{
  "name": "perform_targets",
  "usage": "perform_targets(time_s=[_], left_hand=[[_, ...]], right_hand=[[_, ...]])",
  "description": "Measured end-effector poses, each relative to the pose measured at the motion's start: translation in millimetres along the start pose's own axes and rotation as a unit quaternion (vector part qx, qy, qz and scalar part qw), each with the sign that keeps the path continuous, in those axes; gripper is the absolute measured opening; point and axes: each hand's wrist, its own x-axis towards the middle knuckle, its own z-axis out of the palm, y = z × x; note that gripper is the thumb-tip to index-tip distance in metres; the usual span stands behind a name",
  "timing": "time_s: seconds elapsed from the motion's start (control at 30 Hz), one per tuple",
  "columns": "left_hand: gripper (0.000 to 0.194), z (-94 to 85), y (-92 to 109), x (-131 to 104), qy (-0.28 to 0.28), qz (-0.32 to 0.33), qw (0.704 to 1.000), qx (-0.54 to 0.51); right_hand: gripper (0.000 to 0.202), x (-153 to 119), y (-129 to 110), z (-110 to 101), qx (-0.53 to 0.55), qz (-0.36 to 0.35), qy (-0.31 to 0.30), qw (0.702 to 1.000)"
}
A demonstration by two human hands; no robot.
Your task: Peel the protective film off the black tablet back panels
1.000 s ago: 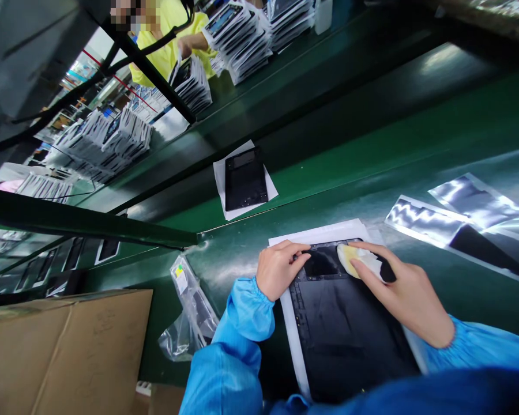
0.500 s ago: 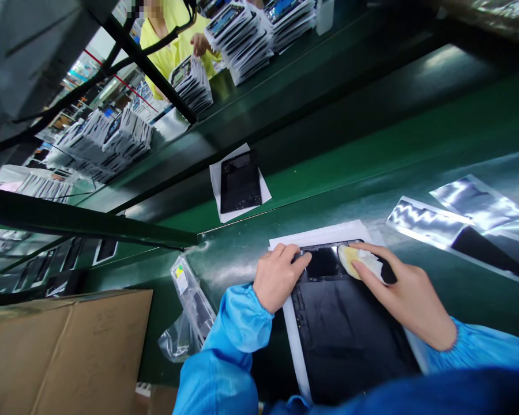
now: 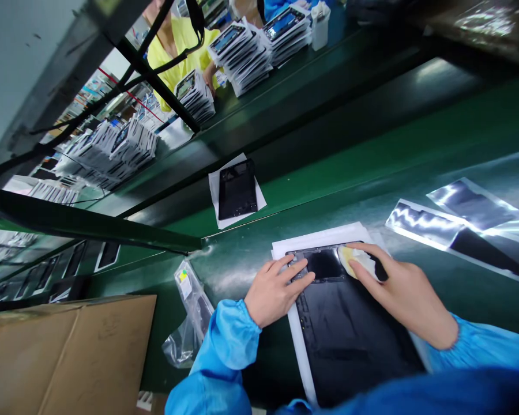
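Note:
A black tablet-like panel [image 3: 358, 334] lies on white sheets [image 3: 324, 233] in front of me, with a glossy dark rectangle [image 3: 324, 263] near its top edge. My left hand [image 3: 277, 291] rests at the panel's upper left corner, its fingers stretched out and slightly apart. Nothing is held in it. Pinched in my right hand [image 3: 402, 294] is a bunched yellowish-white cloth [image 3: 349, 259], pressed on the panel's upper right part. The right fingers and thumb cover some of the cloth.
Shiny film sheets [image 3: 432, 222] lie to the right. Beyond the bench ledge, another dark tablet [image 3: 237, 190] sits on white paper. At left are a clear plastic bag [image 3: 194, 305], a cardboard box [image 3: 73, 351] and a green metal bar [image 3: 90, 222]. A person in yellow [image 3: 181, 37] stands behind stacks [image 3: 242, 57].
My left hand has slid down and left a little, and its fingers have straightened out over the panel's corner. The right hand keeps the cloth at nearly the same place. The view has shifted slightly.

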Motion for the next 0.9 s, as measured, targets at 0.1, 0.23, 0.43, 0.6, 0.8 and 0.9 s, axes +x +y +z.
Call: perform_targets(time_s=[0.1, 0.23, 0.43, 0.6, 0.8, 0.9], left_hand=[[0.031, 0.9, -2, 0, 0.003, 0.003, 1.0, -0.012], [0.031, 4.0, -1, 3, 0.009, 0.012, 1.0, -0.003], [0.029, 5.6, -2, 4, 0.027, 0.023, 0.999, -0.014], [0.028, 4.3, -2, 5, 0.039, 0.018, 0.999, -0.01], [0.028, 4.4, 1, 5, 0.028, 0.003, 0.999, -0.018], [0.027, 5.1, 2, 5, 0.037, -0.002, 0.999, -0.019]], right_hand=[[0.034, 2, -13, 17, -0.006, -0.043, -0.017, 0.999], [0.03, 4, -17, 26, -0.016, -0.077, -0.025, 0.997], [0.037, 0, 7, -2, -0.077, -0.018, 0.033, 0.996], [0.03, -4, 1, 2, -0.061, -0.033, 0.008, 0.998], [0.036, -2, 7, -4, -0.074, 0.009, 0.015, 0.997], [0.033, -7, 8, -6, -0.048, 0.006, -0.007, 0.999]])
